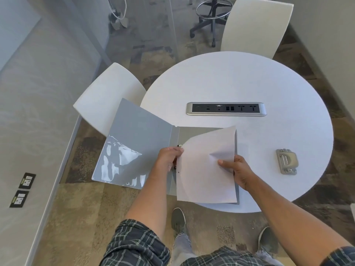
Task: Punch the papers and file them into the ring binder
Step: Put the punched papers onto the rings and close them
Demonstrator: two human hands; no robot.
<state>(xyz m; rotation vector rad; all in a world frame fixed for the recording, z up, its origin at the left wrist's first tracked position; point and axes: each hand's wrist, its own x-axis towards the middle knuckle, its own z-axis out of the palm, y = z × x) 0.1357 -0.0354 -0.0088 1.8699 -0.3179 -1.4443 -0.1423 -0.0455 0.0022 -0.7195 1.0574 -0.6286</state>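
A grey ring binder (134, 143) lies open at the near left edge of the round white table (240, 77), its left cover hanging past the table's edge. A white sheet of paper (203, 173) with a punched hole near its left edge is over the binder's right half, bent upward in the middle. My left hand (169, 158) pinches the sheet's left edge beside the metal ring (179, 145). My right hand (237, 171) grips the sheet's right edge. A grey hole punch (286, 161) rests on the table to the right.
A silver power and socket strip (226, 109) is set into the table's middle. Two white chairs (107, 96) (255, 25) stand at the left and far sides. A stool base (209, 18) stands beyond. My shoes (178, 219) are below the table edge.
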